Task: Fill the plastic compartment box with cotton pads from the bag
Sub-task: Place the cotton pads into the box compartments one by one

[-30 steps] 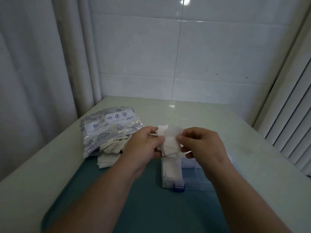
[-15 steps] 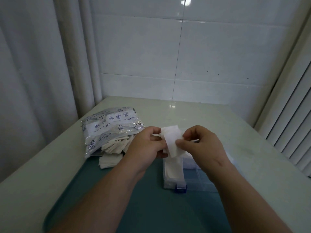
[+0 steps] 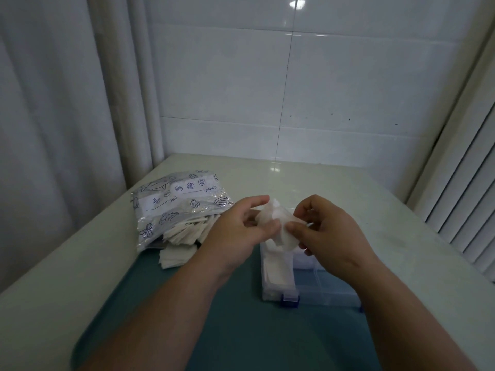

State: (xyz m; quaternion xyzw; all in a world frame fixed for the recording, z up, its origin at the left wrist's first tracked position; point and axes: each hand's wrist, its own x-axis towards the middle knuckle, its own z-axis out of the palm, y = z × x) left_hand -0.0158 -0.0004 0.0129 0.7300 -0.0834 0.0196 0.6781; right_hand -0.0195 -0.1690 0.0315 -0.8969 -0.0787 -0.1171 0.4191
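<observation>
White cotton pads [image 3: 278,226], a small sheaf of them, are pinched between the fingers [image 3: 270,227] of both hands. The left hand [image 3: 238,234] grips the sheaf from the left with thumb and curled fingers, and the right hand [image 3: 332,234] pinches its lower right edge. The sheaf is held in the air just above the far end of the clear plastic compartment box [image 3: 324,291]. The box's leftmost compartment holds a layer of pads [image 3: 277,269]; what lies in the other compartments is hard to tell behind the right arm. A blue clasp [image 3: 289,301] sits on the box's near edge. The box stands on a teal mat [image 3: 241,333] on a pale surface [image 3: 388,215]. To the left, the printed bag [image 3: 176,204] lies on its side, loose pads [image 3: 184,238] spilling from its mouth onto the mat. White wall tiles [image 3: 321,89] stand behind, a curtain [image 3: 53,116] at left and a slatted blind [image 3: 466,188] at right.
</observation>
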